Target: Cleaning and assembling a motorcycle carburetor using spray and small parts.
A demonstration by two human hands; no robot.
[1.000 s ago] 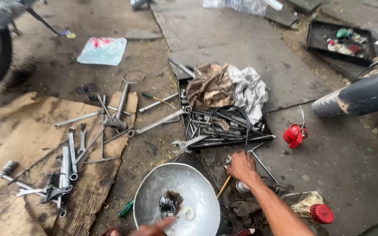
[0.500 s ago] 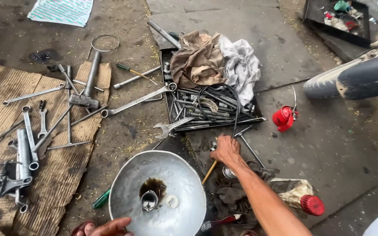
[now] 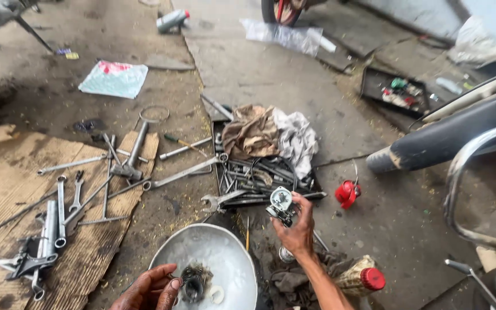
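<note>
My right hand (image 3: 297,232) is raised above the ground and grips a small metal carburetor-like part (image 3: 281,204) with a round opening facing up. My left hand (image 3: 149,287) rests at the near rim of a round metal bowl (image 3: 228,252), fingertips touching a dirty round part (image 3: 193,282) lying in the bowl. A white ring lies beside that part in the bowl. A black tray of wrenches and tools (image 3: 259,178) sits just beyond my right hand, with crumpled rags (image 3: 271,135) on its far end.
Wrenches and sockets lie spread on cardboard (image 3: 24,172) at the left. A red cap (image 3: 347,192) and a red-capped bottle (image 3: 363,276) sit at the right. A motorcycle exhaust pipe (image 3: 449,138) and chrome frame stand at the right. A second tray (image 3: 400,92) sits farther back.
My right hand has lifted off the ground clutter, now holding the small metal part up. My left hand has moved further onto the bowl. The camera has tilted upward.
</note>
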